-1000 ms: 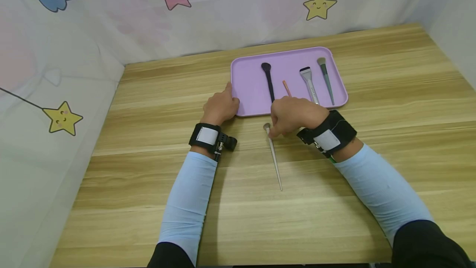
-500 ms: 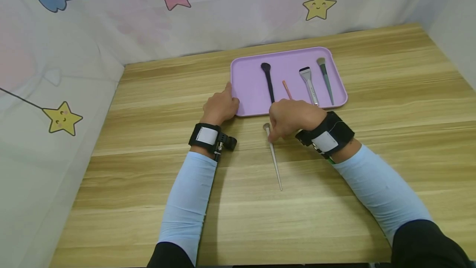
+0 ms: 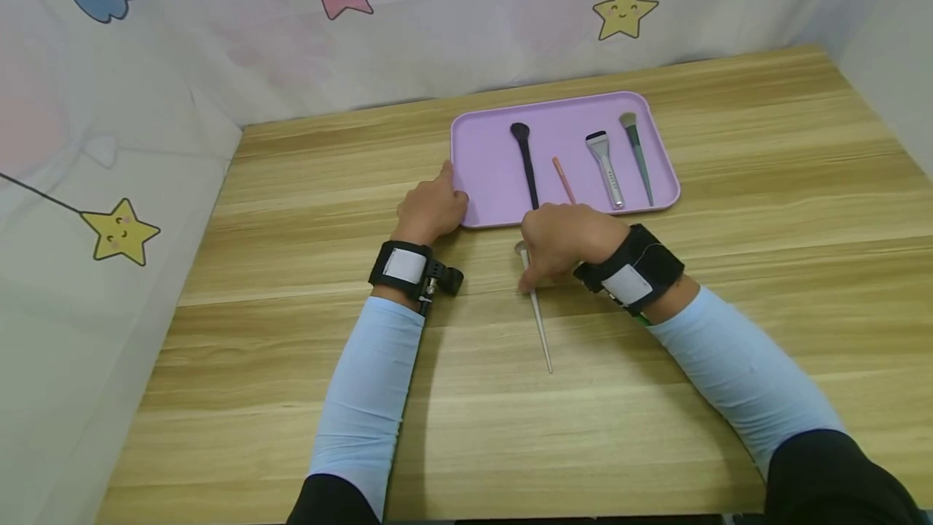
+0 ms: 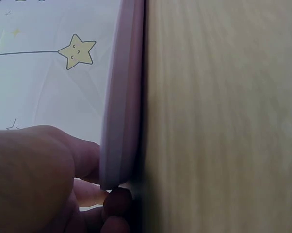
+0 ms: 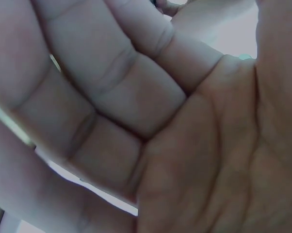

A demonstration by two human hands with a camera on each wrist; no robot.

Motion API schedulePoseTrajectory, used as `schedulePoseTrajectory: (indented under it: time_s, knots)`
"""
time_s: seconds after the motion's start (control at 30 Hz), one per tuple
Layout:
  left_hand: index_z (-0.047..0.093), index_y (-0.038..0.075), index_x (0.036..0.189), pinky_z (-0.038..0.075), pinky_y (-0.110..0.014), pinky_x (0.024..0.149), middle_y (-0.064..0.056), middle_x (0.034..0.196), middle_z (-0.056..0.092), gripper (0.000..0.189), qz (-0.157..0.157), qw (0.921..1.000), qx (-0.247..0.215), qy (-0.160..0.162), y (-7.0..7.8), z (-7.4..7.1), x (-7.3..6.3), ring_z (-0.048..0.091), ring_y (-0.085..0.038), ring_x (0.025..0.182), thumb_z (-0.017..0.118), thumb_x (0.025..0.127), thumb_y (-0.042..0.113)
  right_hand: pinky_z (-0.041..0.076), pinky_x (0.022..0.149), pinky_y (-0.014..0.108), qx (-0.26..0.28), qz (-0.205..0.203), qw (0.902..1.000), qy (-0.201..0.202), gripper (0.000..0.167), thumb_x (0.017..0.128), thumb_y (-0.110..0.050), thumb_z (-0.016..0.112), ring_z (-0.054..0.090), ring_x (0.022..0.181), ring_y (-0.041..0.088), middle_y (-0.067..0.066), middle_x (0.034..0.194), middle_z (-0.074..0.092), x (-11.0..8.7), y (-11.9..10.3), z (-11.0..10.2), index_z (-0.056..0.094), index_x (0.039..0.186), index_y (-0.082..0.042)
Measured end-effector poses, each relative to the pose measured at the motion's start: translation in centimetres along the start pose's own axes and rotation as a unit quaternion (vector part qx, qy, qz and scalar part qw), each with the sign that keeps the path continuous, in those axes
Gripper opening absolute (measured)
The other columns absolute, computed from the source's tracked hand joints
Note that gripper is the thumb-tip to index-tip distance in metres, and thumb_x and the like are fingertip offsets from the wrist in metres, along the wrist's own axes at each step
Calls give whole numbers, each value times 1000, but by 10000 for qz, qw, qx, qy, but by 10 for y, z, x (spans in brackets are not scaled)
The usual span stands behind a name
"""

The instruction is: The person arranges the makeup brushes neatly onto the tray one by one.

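In the head view, my left hand [image 3: 432,209] is at the near left corner of a lilac tray [image 3: 488,213], index finger along its left side. In the left wrist view its fingers grip the corner of the tray's rim [image 4: 119,121]. My right hand [image 3: 568,235] is over the upper part of a pale makeup brush [image 3: 540,329], which lies on the table in front of the tray. The brush's head shows between thumb and index finger, and the thumb crosses the handle. In the right wrist view, the palm and loosely bent fingers [image 5: 121,82] fill the picture; no brush is plain there.
On the tray lie a black brush [image 3: 526,160], a small orange-pink stick [image 3: 563,179], a flat silver brush [image 3: 605,167] and a green-handled brush [image 3: 637,156]. The wooden table [image 3: 291,266] meets a curtain printed with stars [image 3: 408,47] behind.
My right hand has shifted slightly down and left along the brush, its thumb moving farther from the index finger. The brush lies where it was. My left hand and the tray hold still.
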State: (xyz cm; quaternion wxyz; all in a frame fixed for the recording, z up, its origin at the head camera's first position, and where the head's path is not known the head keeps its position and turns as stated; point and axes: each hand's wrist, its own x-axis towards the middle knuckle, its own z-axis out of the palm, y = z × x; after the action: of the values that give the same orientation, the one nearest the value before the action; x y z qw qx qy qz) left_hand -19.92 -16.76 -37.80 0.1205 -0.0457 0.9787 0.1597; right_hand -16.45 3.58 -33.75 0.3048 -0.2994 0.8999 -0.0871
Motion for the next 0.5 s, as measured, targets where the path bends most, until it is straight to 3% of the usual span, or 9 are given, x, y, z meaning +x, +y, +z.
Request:
schedulePoseTrajectory:
  time_s: [0.5]
  knots:
    - [17, 13, 163, 49, -50, 79, -20, 144, 53, 67, 23, 10000, 36, -27, 0, 0, 0, 58, -35, 101, 39, 102, 30, 45, 46, 23, 410, -319, 9981, -336, 24, 83, -18, 77, 57, 48, 11, 2, 58, 67, 4, 0, 7, 71, 63, -7]
